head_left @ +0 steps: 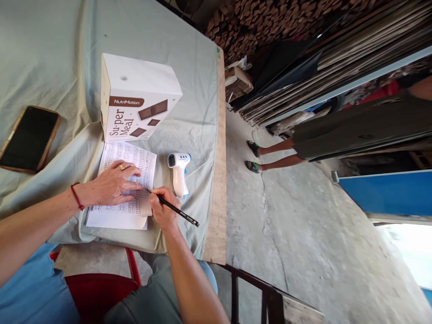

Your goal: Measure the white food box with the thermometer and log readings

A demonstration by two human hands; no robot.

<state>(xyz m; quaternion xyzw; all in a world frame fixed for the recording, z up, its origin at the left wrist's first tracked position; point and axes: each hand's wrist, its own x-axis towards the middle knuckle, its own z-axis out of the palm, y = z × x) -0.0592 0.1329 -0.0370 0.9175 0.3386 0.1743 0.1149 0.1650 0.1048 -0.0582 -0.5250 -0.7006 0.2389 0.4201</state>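
Observation:
Sheets of paper covered in rows of handwriting lie on the cloth-covered table, with a blank white sheet showing below them. My left hand rests on the written page, fingers spread and a ring on one of them. In my right hand is a black pencil, pinched near its point, which meets the page's right edge area. Just beyond that hand lies a white and blue infrared thermometer. A white NutriMotion box stands touching or nearly touching the paper's top edge.
A phone with a dark screen lies on the rumpled cloth at left. The table's bare wooden edge runs along the right. A person stands on the concrete floor beyond, near stacked boards. Below is a red chair.

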